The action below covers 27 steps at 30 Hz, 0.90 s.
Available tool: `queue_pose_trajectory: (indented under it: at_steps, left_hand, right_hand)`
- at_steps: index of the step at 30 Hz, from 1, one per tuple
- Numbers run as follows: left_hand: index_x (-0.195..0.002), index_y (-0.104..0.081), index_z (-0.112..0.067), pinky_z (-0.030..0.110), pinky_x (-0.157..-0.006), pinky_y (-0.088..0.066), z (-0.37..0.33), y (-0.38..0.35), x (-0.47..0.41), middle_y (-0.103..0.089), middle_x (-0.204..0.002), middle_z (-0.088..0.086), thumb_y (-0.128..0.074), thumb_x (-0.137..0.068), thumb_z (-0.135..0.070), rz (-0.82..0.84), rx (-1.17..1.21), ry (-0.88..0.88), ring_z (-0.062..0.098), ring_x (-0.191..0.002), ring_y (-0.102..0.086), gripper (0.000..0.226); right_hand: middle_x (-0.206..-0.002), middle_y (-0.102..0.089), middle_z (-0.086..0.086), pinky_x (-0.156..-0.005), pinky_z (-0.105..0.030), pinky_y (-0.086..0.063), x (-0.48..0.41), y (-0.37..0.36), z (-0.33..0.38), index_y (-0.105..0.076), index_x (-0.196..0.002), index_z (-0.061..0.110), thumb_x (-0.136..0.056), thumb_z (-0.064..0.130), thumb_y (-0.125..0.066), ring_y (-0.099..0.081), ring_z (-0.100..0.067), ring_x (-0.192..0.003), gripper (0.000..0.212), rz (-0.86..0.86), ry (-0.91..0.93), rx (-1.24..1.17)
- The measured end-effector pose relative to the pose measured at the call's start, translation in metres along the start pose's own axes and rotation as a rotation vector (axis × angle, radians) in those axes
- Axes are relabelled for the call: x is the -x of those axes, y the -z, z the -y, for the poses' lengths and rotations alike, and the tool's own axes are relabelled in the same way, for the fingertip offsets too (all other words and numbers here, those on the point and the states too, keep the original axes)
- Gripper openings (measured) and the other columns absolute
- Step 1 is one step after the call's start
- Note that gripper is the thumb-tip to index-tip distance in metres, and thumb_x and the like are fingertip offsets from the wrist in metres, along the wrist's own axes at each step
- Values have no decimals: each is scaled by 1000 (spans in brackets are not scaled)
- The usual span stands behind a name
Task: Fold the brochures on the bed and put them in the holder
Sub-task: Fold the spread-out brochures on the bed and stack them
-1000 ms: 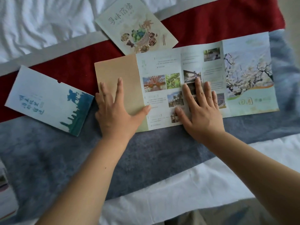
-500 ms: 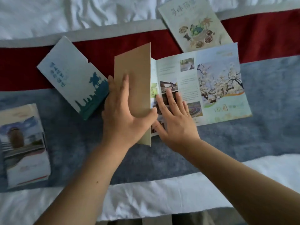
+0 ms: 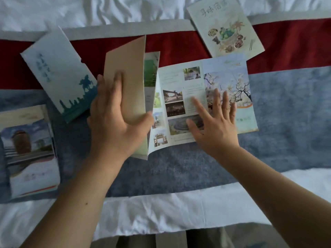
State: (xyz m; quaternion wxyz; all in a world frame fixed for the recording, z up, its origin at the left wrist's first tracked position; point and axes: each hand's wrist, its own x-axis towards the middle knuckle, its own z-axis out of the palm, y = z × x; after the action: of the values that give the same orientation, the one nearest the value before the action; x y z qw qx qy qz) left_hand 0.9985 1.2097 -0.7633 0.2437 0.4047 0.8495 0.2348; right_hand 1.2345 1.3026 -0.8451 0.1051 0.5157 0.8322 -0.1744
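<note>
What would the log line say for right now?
step: folding brochure | left hand: grips tan flap, raised | right hand: flat on brochure

From my feed I see only a bed [image 3: 161, 212], covered in a rumpled white sheet [image 3: 44, 9]. Across it lies a fabric runner [image 3: 179, 176]: a pale grey edging strip [image 3: 107, 28], a deep red band [image 3: 179, 49], then a fuzzy blue-grey band [image 3: 286, 122]. Light is soft and even.
</note>
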Motion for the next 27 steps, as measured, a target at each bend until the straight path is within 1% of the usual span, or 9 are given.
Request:
queue_pose_trajectory:
  at_steps: [3, 6, 8, 10, 13, 16, 20, 24, 27]
  left_hand:
    - [-161, -4, -45, 62, -122, -17, -21, -23, 5, -6, -172, 6, -57, -74, -75, 42, -55, -52, 29, -158, -9, 106]
    - [-159, 0, -51, 65, -117, -18, -41, -51, 9, 1, -173, 3, -56, -72, -78, 98, -94, -49, 35, -157, -9, 106]
    - [-158, 0, -52, 66, -117, -18, -50, -69, 10, 4, -173, 1, -55, -72, -79, 139, -115, -26, 36, -157, -7, 106]
    - [-158, 2, -52, 66, -117, -16, -56, -88, 8, 8, -172, -1, -54, -71, -78, 180, -118, 10, 35, -157, -3, 107]
    - [-159, 2, -51, 66, -117, -17, -63, -114, 3, 12, -172, 0, -55, -72, -79, 194, -159, 43, 36, -156, -1, 108]
    - [-159, 0, -50, 65, -115, -19, -70, -138, 0, 13, -171, 4, -53, -70, -87, 158, -219, 57, 38, -156, -2, 110]
    - [-159, 2, -48, 67, -113, -17, -69, -162, -4, 17, -171, 8, -30, -65, -105, 148, -348, 70, 38, -156, 4, 115]
    - [-161, 5, -43, 68, -111, -17, -64, -176, 0, 17, -170, 14, -28, -72, -100, 106, -399, 41, 43, -156, 6, 111]
    - [-162, 3, -40, 68, -110, -20, -63, -179, 1, 14, -170, 17, -28, -75, -98, 93, -426, 38, 46, -155, 6, 109]
  right_hand:
    - [-173, 16, -2, -128, -46, 8, 2, 0, -21, -5, -163, 45, -102, 66, -34, 19, -31, -157, 70, 33, 43, -52]
    - [-173, -6, -4, -130, -43, -7, 5, 4, -38, -21, -165, 22, -105, 47, -44, 3, -25, -160, 69, -37, 80, -178]
    - [-172, -11, -7, -130, -42, -9, 8, 7, -49, -21, -164, 12, -106, 42, -42, -2, -23, -160, 69, -65, 21, -169]
    - [-173, -4, -7, -130, -43, -5, 13, 8, -61, -13, -166, 16, -107, 46, -35, 3, -24, -160, 70, -43, -30, -101]
    - [-174, 5, -6, -129, -44, 2, 18, 8, -78, -8, -166, 31, -106, 54, -30, 10, -25, -159, 67, -35, -44, -71]
    - [-174, 8, -2, -129, -44, 1, 20, 6, -92, -5, -165, 38, -107, 58, -29, 11, -21, -159, 66, -58, -17, -92]
    - [-174, 9, -2, -129, -42, 3, 20, -3, -100, -3, -165, 38, -108, 56, -30, 14, -21, -159, 65, -79, 17, -131]
    - [-171, 16, -14, -128, -46, 6, 19, -7, -101, -5, -165, 38, -108, 53, -33, 19, -31, -157, 65, -96, -4, -141]
    - [-171, 15, -19, -128, -47, 5, 19, -8, -99, -6, -165, 36, -108, 52, -33, 17, -34, -158, 65, -103, -11, -131]
